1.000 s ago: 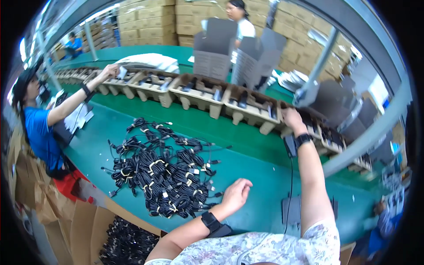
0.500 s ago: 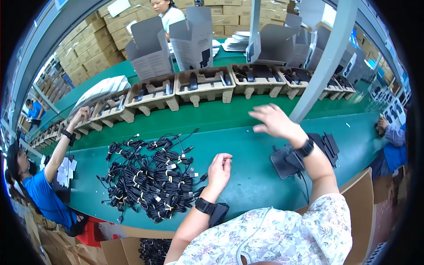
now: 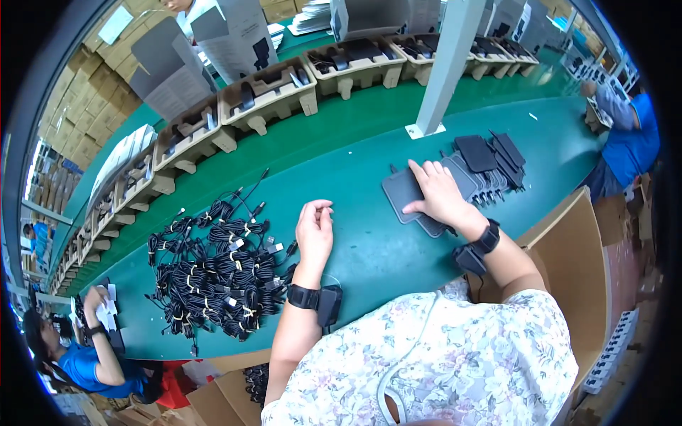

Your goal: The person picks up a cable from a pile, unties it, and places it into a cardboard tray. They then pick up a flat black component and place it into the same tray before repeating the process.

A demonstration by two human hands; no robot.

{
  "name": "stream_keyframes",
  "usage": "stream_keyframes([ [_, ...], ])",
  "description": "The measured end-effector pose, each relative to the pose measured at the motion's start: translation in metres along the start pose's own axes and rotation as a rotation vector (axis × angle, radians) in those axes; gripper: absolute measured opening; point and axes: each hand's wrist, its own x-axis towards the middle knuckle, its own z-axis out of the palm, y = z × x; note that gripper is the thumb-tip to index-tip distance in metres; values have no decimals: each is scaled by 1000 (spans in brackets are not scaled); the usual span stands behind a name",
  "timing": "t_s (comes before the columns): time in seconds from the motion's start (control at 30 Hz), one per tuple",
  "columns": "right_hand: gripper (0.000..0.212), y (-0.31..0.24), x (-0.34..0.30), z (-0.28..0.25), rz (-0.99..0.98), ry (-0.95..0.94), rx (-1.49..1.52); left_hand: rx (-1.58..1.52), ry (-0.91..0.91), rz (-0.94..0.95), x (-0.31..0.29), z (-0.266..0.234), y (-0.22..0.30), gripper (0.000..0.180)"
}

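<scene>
On the right half of the green table (image 3: pixel 362 266), a flat dark panel (image 3: pixel 400 193) is being covered in part by the right hand (image 3: pixel 442 195), which is being held open, its thumb spread away from the fingers; whether the panel is being pressed cannot be told. Just beyond, more black panels (image 3: pixel 476 153) are being seen overlapped in a cluster. The left hand (image 3: pixel 314 234) is being held above the table with its fingers loosely curled—whether anything is being enclosed in it cannot be told. To its left, a heap of black cables (image 3: pixel 213 280) is being gathered in tied coils, close by but not being gripped. On each wrist a black band is being worn, with a small dark unit (image 3: pixel 329 305) being carried beside the left one. Along the far side, a curved row of moulded trays (image 3: pixel 369 74) is being shown, dark parts being held in them, and a grey post (image 3: pixel 442 71) is being seen in front of the row. An open cardboard box (image 3: pixel 575 263) is being placed at the near right edge—and at either end of the table a co-worker in blue is being seen.
</scene>
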Motion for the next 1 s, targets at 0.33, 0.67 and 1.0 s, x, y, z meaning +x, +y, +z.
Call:
stream_keyframes([
  [0.33, 28, -37, 38, 34, -40, -61, 964, -162, -88, 24, -6, 8, 18, 38],
  [0.67, 24, -64, 90, 22, -150, -17, 922, -896, 100, -151, 3, -20, 38, 22],
  [1.0, 20, -78, 208, -18, -70, 329, 1266, -654, -18, -309, 0, -6, 21, 31],
])
